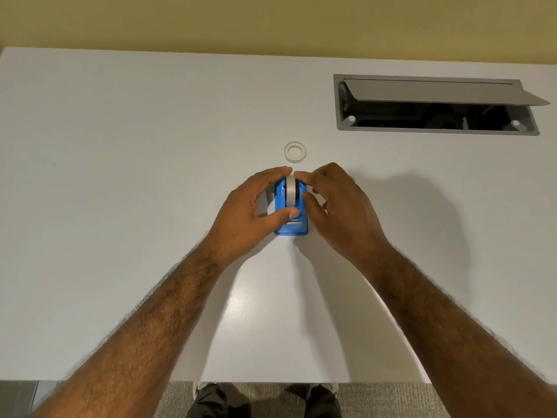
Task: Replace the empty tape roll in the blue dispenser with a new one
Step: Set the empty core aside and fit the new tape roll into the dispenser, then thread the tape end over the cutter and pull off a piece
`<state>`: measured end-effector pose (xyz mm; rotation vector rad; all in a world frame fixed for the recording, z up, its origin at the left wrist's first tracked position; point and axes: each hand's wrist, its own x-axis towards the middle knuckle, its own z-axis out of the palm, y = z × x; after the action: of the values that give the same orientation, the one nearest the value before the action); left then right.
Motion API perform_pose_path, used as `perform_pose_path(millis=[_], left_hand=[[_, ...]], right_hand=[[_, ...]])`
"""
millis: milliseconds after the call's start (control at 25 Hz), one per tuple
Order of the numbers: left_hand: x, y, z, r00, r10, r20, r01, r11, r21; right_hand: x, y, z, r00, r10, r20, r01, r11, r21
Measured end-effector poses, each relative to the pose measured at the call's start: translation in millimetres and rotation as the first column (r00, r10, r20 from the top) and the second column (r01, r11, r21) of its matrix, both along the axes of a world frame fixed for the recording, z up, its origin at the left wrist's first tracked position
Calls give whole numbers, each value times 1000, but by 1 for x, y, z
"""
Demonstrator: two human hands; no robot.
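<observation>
The blue dispenser stands on the white table at the centre. A white tape roll sits upright in its cradle. My left hand wraps the dispenser's left side, thumb lying across its front, fingertips curled over the roll's far top. My right hand is at the dispenser's right side, index fingertip touching the top of the roll. A second thin white roll lies flat on the table just beyond the dispenser, apart from both hands.
A grey cable hatch with its lid raised is sunk into the table at the back right. The table's near edge runs along the bottom, with carpet and my shoes below it. A yellow wall stands behind.
</observation>
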<state>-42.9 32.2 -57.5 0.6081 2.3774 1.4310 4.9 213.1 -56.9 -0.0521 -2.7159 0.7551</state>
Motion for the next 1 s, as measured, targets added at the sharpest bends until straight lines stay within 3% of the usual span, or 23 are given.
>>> perform_pose_path(millis=[280, 520, 1000], left_hand=[[-6, 3, 2, 999, 10, -42, -12, 999, -49], [-6, 4, 3, 999, 17, -49, -20, 997, -70], [-10, 6, 4, 1000, 0, -28, -2, 996, -85]], right_hand=[[7, 6, 2, 986, 166, 29, -169, 969, 180], [22, 12, 12, 969, 192, 154, -233, 917, 323], [20, 8, 13, 975, 177, 137, -207, 947, 247]])
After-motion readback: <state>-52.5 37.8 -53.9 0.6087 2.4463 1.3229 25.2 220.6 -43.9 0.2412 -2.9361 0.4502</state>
